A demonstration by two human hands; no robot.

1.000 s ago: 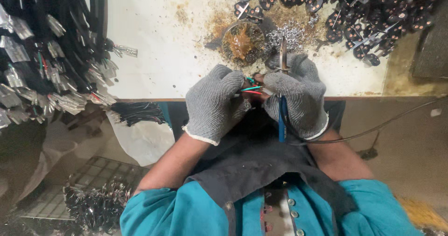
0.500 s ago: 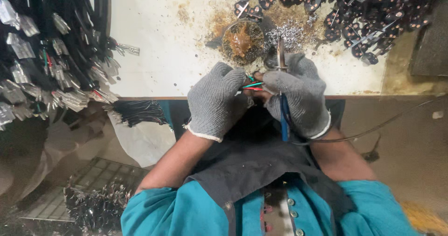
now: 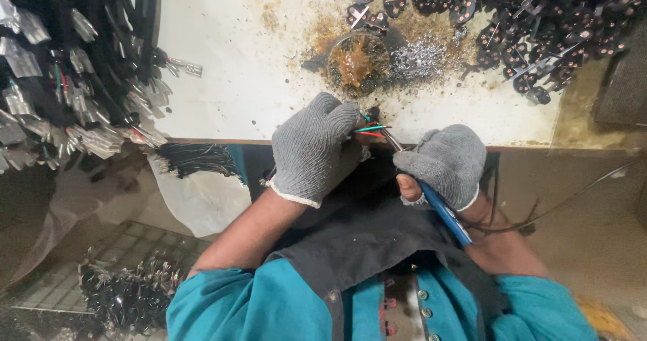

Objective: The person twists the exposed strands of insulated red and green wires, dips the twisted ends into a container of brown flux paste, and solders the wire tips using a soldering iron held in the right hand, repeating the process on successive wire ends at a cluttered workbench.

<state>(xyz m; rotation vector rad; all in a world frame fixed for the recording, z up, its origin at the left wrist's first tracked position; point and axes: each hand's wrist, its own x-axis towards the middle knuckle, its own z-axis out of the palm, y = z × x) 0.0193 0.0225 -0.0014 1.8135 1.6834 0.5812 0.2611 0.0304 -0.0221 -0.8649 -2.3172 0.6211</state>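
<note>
Left hand [image 3: 311,147], grey-gloved, closed around a cable end with green and red wires [image 3: 372,130] sticking out toward the right; right hand [image 3: 446,163], also gloved, gripping a blue-handled soldering iron [image 3: 438,206] with its tip right at those wires, just off the table [image 3: 242,78] edge. Beyond the hands, a round rusty dish [image 3: 357,61] beside a silvery solder heap [image 3: 421,58], black connectors [image 3: 539,24] piled at far right, bundled black cables [image 3: 60,65] with metal terminals at far left.
</note>
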